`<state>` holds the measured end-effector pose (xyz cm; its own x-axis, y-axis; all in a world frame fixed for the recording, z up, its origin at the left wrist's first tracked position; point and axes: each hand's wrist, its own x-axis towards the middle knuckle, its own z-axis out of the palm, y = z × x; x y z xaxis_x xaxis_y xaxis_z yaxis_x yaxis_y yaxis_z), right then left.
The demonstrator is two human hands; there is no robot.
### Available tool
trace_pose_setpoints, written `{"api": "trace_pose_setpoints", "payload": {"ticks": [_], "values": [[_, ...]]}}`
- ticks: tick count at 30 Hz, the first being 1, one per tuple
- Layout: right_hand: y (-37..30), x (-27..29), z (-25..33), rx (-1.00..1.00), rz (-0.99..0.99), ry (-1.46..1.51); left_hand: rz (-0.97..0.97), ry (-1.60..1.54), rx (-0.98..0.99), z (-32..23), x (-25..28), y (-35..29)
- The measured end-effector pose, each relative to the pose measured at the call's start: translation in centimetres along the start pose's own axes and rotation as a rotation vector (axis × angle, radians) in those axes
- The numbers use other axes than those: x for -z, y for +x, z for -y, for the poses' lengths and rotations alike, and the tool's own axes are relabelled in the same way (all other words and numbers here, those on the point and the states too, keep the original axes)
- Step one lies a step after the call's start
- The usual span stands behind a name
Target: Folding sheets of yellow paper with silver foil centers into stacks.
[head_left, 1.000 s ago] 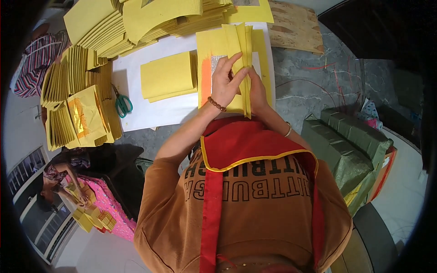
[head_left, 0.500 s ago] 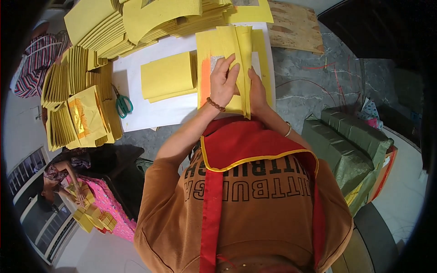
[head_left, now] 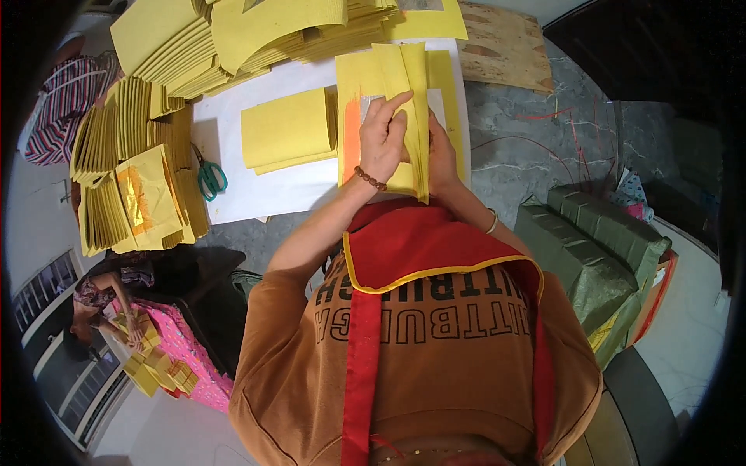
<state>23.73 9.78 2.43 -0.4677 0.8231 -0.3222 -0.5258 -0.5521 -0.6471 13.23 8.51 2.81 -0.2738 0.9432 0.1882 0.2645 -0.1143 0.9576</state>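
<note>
A folded strip of yellow paper [head_left: 418, 116] stands lengthwise between my hands, over flat yellow sheets with an orange and silvery patch [head_left: 352, 128]. My left hand [head_left: 382, 144], with a brown bead bracelet at its wrist, grips the strip's left side, its index finger reaching across the fold. On the strip's other side, my right hand [head_left: 443, 159] presses against the paper, its fingertips partly hidden behind it. To the left, a small stack of folded yellow paper [head_left: 287, 128] lies on the white tabletop [head_left: 264, 190].
Piles of folded yellow paper [head_left: 159, 39] line the far and left table edges. Teal-handled scissors [head_left: 210, 180] lie at the left edge. Green wrapped bundles [head_left: 575, 256] stand on the right. Another person [head_left: 105, 303] handles yellow packets at lower left.
My left index finger has stretched slightly further across the fold. My right fingertips have slipped further behind the strip, which stays in the same place.
</note>
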Motion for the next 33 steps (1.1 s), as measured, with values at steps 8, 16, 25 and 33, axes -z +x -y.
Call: {"api": "trace_pose_setpoints", "payload": {"ticks": [8,16,25,33], "values": [[-0.2,-0.2,0.2,0.107,0.137,-0.035,-0.093,0.055,-0.059,0.6,-0.7,0.2],[0.2,0.8,-0.5,0.193,0.145,-0.083,-0.042,0.030,0.034,0.1,-0.4,0.1],[0.0,0.2,-0.2,0.146,0.084,-0.013,-0.060,-0.004,-0.011,0.0,-0.6,0.1],[-0.1,0.0,-0.2,0.137,0.092,0.039,-0.034,-0.048,0.009,0.4,-0.3,0.1]]}}
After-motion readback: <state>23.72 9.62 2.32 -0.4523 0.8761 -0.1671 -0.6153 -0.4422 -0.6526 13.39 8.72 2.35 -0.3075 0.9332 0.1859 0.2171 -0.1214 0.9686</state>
